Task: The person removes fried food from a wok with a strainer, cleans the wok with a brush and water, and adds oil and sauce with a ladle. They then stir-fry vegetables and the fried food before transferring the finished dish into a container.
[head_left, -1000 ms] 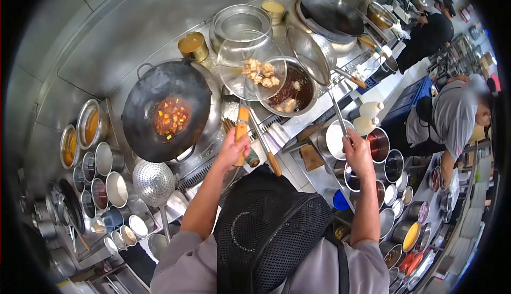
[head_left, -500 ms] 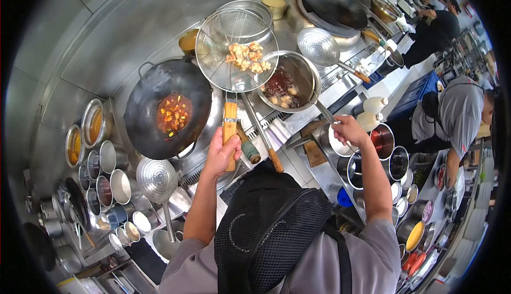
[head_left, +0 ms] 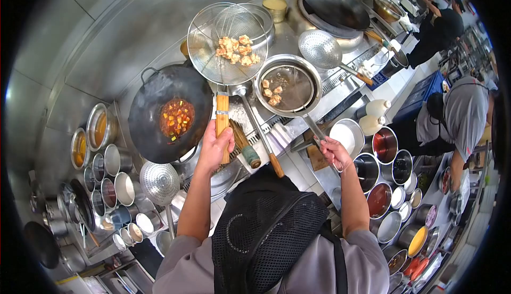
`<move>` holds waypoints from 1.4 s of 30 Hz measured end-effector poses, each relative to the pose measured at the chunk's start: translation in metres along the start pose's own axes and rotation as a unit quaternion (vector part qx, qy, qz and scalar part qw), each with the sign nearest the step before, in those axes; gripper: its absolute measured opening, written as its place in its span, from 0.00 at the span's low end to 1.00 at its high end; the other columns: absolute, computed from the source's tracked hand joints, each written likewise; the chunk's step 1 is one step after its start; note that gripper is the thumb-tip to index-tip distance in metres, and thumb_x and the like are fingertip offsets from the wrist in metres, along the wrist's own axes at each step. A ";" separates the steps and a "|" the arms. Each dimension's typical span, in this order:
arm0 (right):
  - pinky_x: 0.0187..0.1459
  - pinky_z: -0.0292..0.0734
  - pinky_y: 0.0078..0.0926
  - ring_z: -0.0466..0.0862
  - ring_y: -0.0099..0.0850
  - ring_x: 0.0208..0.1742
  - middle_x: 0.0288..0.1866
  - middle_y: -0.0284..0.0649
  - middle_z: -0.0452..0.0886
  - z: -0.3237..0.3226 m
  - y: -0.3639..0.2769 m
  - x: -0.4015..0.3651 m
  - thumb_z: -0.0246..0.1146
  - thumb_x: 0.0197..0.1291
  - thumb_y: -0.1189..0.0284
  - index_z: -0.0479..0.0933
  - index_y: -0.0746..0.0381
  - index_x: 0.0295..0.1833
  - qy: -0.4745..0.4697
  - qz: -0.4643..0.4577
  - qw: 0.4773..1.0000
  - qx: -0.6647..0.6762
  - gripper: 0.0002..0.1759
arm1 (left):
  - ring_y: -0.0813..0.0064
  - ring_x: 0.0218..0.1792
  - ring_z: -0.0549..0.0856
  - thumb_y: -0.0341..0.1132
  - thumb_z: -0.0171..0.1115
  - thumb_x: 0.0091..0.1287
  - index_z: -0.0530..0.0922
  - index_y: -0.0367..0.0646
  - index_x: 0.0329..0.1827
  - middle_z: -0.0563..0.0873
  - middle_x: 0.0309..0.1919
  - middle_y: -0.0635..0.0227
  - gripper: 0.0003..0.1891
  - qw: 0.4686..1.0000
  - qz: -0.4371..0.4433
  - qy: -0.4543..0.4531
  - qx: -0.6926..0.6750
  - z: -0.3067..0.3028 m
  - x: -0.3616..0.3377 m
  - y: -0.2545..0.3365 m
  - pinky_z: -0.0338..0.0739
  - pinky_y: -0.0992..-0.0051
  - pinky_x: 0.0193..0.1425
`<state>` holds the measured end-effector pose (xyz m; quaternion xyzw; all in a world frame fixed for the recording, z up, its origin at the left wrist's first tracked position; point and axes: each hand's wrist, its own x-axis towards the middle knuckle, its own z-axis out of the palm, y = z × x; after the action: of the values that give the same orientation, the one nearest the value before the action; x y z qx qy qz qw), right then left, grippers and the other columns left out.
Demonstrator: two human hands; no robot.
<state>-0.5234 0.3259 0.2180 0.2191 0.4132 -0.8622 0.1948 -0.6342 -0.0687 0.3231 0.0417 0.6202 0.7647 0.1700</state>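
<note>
My left hand (head_left: 219, 144) is wrapped around the wooden handle of a large wire strainer (head_left: 205, 62). Several browned, battered-looking pieces (head_left: 237, 50) lie in its mesh, beside and above the wok. In my right hand (head_left: 336, 154) is the long metal handle of a round steel pan (head_left: 315, 86). Several similar pieces (head_left: 274, 100) sit at the left of the pan's brownish inside. To the left, a black wok (head_left: 142, 110) holds chunks in red-brown sauce (head_left: 176, 118) with bits of green.
A perforated ladle (head_left: 159, 183) stands below the wok; another (head_left: 320, 49) rests at the right. Between my hands lie a wooden-handled ladle (head_left: 275, 163) and a bound brush (head_left: 249, 154). Pots line both sides. A second wok (head_left: 335, 9) is behind. A co-worker (head_left: 463, 107) stands right.
The wire strainer and my left hand have shifted slightly left. My right hand has come lower and nearer, and the pan's inside looks shallower, with fewer pieces visible. The view has shifted a little.
</note>
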 end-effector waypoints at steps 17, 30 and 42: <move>0.11 0.63 0.18 0.68 0.18 0.13 0.23 0.34 0.77 0.134 -0.049 -0.099 0.59 0.69 0.75 0.75 0.64 0.44 0.112 -0.146 0.968 -0.172 0.04 | 0.81 0.21 0.75 0.31 0.56 0.72 0.67 0.42 0.49 0.76 0.24 0.70 0.08 0.997 -0.067 -0.003 0.044 0.017 0.029 -0.072 0.70 0.78 0.26; 0.40 0.79 0.34 0.87 0.43 0.33 0.33 0.59 0.83 0.155 -0.042 -0.072 0.60 0.65 0.75 0.77 0.67 0.61 0.246 -0.314 0.698 -0.595 0.19 | 0.81 0.22 0.75 0.32 0.60 0.73 0.70 0.42 0.49 0.76 0.30 0.68 0.09 0.942 -0.189 -0.124 -0.247 0.020 0.013 -0.071 0.71 0.80 0.25; 0.12 0.65 0.21 0.70 0.19 0.13 0.20 0.33 0.75 0.086 -0.001 -0.015 0.58 0.73 0.68 0.77 0.66 0.48 0.210 -0.264 0.900 -0.275 0.11 | 0.80 0.24 0.76 0.33 0.59 0.74 0.68 0.43 0.49 0.75 0.31 0.68 0.09 0.939 -0.198 -0.123 -0.252 0.011 0.008 -0.069 0.73 0.77 0.27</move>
<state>-0.5300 0.2605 0.2750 0.2161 0.7080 -0.6677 -0.0787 -0.6244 -0.0442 0.2576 -0.0326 0.3771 0.8359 0.3975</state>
